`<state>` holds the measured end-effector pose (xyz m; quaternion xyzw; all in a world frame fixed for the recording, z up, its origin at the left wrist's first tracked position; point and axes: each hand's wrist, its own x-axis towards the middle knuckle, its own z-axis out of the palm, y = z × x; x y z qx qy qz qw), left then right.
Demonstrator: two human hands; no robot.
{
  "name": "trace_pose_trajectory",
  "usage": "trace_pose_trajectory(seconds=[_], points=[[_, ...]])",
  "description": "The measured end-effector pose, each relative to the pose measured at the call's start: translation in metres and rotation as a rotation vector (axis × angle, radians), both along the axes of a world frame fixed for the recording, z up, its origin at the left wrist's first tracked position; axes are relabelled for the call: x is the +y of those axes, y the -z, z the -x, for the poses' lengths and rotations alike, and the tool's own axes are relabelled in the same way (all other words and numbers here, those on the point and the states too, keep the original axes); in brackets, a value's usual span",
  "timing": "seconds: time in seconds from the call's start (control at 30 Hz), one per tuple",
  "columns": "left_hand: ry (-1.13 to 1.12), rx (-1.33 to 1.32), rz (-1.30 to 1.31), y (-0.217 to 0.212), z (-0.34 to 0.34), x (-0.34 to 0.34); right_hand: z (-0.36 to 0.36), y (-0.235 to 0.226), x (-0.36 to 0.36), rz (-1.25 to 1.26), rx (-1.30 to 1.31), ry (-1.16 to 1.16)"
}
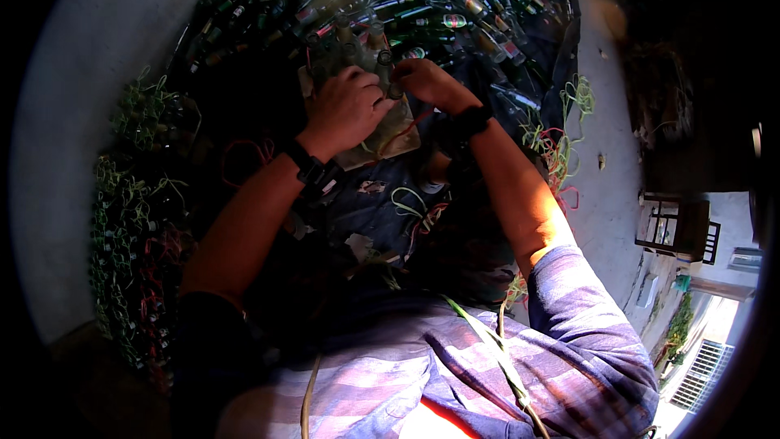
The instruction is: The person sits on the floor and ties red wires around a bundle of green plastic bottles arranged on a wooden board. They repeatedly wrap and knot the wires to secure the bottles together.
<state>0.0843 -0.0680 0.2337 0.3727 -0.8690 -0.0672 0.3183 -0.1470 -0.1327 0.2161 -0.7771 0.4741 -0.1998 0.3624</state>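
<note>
A cluster of upright glass bottles (348, 50) stands on a pale, worn board (400, 140) in front of me. My left hand (348, 110) is closed against the near side of the cluster, its fingers curled round a bottle that they partly hide. On the right side of the cluster, my right hand (429, 84) has its fingers pinched together beside a bottle neck (384, 58). What they pinch is too dark to make out. A reddish cord (416, 122) runs over the board below the right hand.
Beyond the board lies a large heap of green bottles (455, 20) on dark sheeting. Tangled green and red cords (134, 252) cover bottles at the left. More loose cords (561, 142) hang at the right, beside the pale floor (613, 171). A chair (678, 228) is farther right.
</note>
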Motion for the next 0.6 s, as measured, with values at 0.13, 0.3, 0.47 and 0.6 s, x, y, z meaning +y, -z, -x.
trace_pose_trajectory(seconds=[0.13,0.3,0.47,0.6], points=[[-0.007,0.296,-0.231,-0.019,-0.014,0.002,0.008,0.015,-0.004,0.002,0.036,0.075],[-0.251,0.349,-0.232,-0.033,-0.062,0.001,0.0,0.012,0.001,-0.073,-0.061,0.101],[-0.328,0.147,-0.754,-0.011,-0.102,-0.008,0.005,0.002,-0.001,-0.087,-0.118,-0.014],[-0.191,0.084,-1.08,-0.008,-0.087,0.007,-0.005,-0.034,0.014,-0.243,-0.142,0.023]])
